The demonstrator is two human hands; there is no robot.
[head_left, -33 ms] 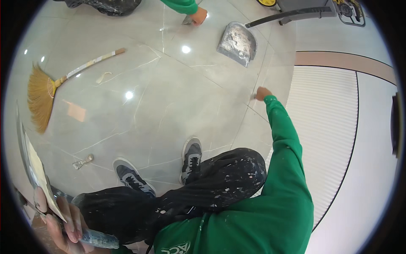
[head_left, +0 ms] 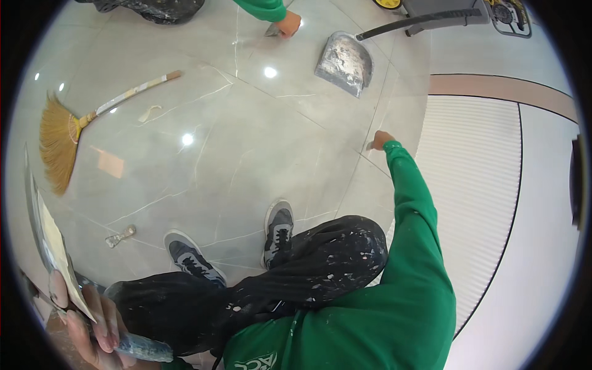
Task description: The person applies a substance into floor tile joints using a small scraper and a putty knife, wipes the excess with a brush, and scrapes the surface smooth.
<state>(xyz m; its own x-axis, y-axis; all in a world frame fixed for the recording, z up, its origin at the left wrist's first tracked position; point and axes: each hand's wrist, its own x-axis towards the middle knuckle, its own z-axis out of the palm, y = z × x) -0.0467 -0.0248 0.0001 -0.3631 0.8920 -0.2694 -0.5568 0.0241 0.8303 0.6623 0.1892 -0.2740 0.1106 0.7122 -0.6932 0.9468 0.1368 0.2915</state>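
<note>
At the lower left, my left hand [head_left: 98, 324] is closed round a wide putty knife [head_left: 54, 237]. Cream-coloured putty lies along its long metal blade, and a bluish, worn handle [head_left: 145, 347] sticks out below the fingers. My right arm reaches forward in a green sleeve. Over a joint between the glossy grey floor tiles [head_left: 277, 160], my right hand [head_left: 382, 139] is closed, with the tip of something small and greyish showing at its fingers. What kind of thing this is I cannot make out.
A straw broom [head_left: 61, 139] lies at the left, near a crumpled scrap [head_left: 121, 236]. A smeared dustpan [head_left: 346, 65] rests at the far right. Another person's hand [head_left: 288, 24] holds a scraper [head_left: 271, 29] at the top. A ribbed white panel [head_left: 468, 185] stands along the right.
My right hand has shifted very slightly to the left, and the greyish tip at its fingers shows more. My left hand and the putty knife look the same.
</note>
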